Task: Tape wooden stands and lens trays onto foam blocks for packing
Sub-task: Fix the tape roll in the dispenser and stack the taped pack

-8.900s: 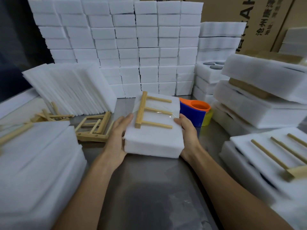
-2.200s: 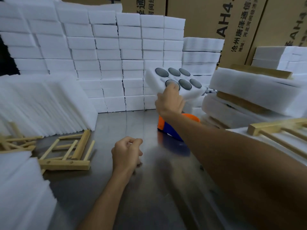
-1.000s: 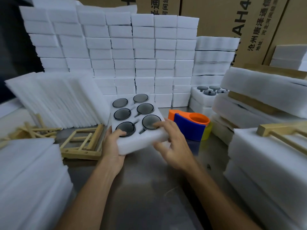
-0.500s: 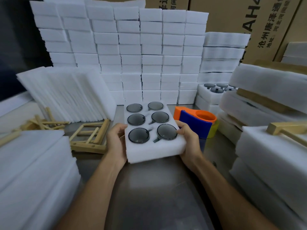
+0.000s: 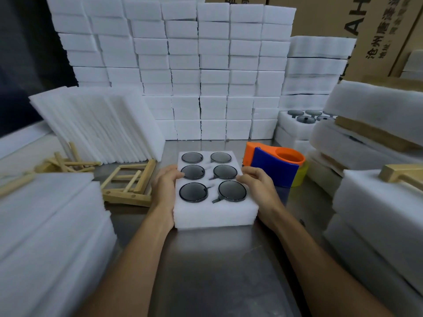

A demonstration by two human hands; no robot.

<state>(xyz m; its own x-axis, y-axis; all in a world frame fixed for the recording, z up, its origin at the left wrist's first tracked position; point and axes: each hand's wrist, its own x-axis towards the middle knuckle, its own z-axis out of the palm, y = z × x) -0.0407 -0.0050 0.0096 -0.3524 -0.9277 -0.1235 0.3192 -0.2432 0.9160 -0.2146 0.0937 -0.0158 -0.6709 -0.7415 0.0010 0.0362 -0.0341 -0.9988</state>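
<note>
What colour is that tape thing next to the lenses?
The tape holder is orange and blue, seen best in the head view.

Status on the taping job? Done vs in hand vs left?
Done: stand-topped foam blocks stacked at right. In hand: left hand and right hand grip a lens tray, no tape visible on it. Left: loose stands, more trays; tape dispenser idle.

On the cardboard box (image 5: pixel 375 30) at the top right, large letters "AH" and the Chinese characters "沧州" are printed; the remaining print is cut off.
</note>
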